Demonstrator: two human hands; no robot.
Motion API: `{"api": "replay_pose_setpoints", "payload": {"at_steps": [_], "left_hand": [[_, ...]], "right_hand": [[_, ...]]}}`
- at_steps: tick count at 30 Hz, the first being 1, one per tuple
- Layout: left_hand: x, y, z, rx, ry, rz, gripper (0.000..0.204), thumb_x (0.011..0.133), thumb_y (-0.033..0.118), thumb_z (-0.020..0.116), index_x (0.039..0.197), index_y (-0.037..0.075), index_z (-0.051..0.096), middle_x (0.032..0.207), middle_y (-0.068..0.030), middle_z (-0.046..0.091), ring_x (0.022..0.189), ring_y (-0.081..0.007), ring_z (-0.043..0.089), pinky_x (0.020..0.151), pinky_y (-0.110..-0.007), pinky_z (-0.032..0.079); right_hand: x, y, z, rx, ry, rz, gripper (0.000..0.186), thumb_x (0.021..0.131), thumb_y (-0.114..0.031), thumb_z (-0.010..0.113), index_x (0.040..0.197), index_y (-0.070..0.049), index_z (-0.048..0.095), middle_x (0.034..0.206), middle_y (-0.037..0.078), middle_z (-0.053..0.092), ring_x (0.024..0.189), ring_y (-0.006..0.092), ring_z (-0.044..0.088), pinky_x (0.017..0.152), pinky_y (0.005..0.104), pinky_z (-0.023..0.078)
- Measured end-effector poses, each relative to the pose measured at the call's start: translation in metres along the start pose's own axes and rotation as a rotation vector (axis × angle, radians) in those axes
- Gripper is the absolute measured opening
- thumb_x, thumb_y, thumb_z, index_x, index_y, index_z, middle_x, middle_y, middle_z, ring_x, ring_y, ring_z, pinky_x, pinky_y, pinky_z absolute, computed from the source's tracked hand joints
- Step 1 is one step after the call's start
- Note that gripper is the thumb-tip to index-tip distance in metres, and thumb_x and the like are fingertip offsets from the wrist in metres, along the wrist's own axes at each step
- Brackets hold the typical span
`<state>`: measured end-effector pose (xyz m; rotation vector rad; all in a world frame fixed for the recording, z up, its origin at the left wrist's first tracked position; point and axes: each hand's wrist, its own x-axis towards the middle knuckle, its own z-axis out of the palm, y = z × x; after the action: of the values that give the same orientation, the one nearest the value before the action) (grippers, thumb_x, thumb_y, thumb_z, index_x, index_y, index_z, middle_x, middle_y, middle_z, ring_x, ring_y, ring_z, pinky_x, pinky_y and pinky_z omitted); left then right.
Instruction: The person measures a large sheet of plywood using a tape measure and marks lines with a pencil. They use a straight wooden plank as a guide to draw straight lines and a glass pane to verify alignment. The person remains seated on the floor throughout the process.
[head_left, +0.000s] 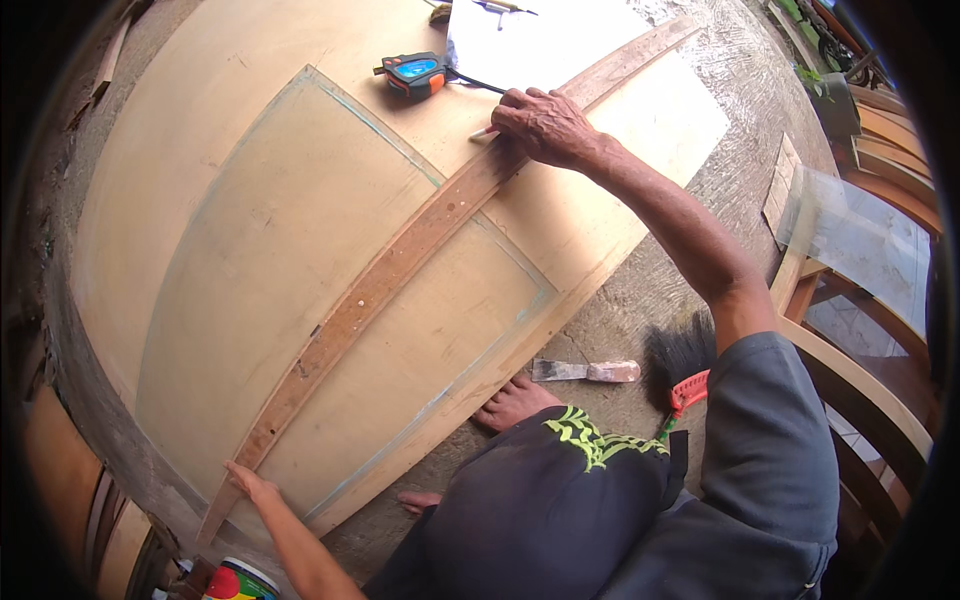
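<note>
A long, slightly curved wooden strip (365,287) lies slantwise across a large pale wooden board (590,235). Under it, a yellowish glass-like panel (250,215) with blue-green edges rests on the board. My right hand (550,127) is closed at the strip's upper part, its fingers curled round a slim white-and-red pencil (486,133); most of the pencil is hidden. At the strip's lower left end, my left hand (250,482) holds its edge with the fingertips. An orange-and-black tape measure (412,73) sits on the board left of my right hand.
A white paper sheet (535,45) lies at the board's far side. On the concrete floor are a putty knife (586,371) and a black-bristled brush (685,365). Curved wooden frames (860,385) and a clear sheet (865,240) stand at right. A colourful can (240,580) is at lower left.
</note>
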<state>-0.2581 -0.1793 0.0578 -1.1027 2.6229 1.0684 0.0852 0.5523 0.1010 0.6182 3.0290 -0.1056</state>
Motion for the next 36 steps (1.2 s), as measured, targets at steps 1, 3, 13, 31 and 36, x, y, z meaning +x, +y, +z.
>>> {"api": "replay_pose_setpoints", "payload": {"at_steps": [1,3,13,31,36], "left_hand": [[0.005,0.003,-0.007,0.05,0.003,0.024,0.111,0.09,0.075,0.048,0.163,0.009,-0.004,0.17,-0.0152,0.001,0.155,-0.0375,0.013,0.123,-0.055,0.02],[0.015,0.013,-0.022,0.04,0.036,-0.006,0.11,0.09,0.075,0.048,0.163,0.01,-0.005,0.17,-0.0152,0.002,0.155,-0.0366,0.015,0.123,-0.057,0.019],[0.023,0.16,-0.129,0.953,0.31,0.506,0.074,0.099,0.06,0.046,0.159,0.017,0.034,0.168,-0.0128,0.022,0.154,-0.0335,0.02,0.118,-0.066,0.019],[0.002,0.075,-0.116,0.94,0.138,0.558,0.067,0.099,0.049,0.054,0.152,0.009,0.044,0.162,-0.0188,0.032,0.149,-0.0346,0.033,0.121,-0.05,0.026],[-0.064,0.076,-0.111,1.097,-0.048,0.575,0.069,0.098,0.047,0.056,0.151,0.005,0.044,0.156,-0.0218,0.042,0.144,-0.0391,0.04,0.119,-0.049,0.031]], "right_hand": [[-0.004,0.0,0.002,-0.006,0.051,-0.015,0.017,0.103,-0.023,0.055,0.115,-0.019,0.066,0.119,0.005,0.061,0.111,0.0238,0.061,0.092,0.0422,0.05],[-0.011,-0.001,0.003,-0.049,0.077,-0.003,0.022,0.102,-0.024,0.056,0.122,-0.021,0.066,0.125,0.004,0.061,0.113,0.0237,0.061,0.096,0.0435,0.047],[-0.188,-0.085,-0.021,0.355,-0.223,-0.268,0.025,0.094,-0.031,0.067,0.096,-0.008,0.057,0.098,0.009,0.058,0.089,0.0274,0.064,0.073,0.0422,0.055],[-0.215,-0.075,-0.05,0.346,-0.381,-0.142,0.013,0.09,-0.019,0.063,0.096,-0.007,0.06,0.092,0.012,0.063,0.09,0.031,0.067,0.074,0.044,0.055],[0.014,-0.02,-0.054,0.159,0.286,-0.166,0.008,0.09,-0.012,0.059,0.097,-0.009,0.063,0.091,0.009,0.065,0.093,0.0291,0.063,0.078,0.0392,0.05]]}}
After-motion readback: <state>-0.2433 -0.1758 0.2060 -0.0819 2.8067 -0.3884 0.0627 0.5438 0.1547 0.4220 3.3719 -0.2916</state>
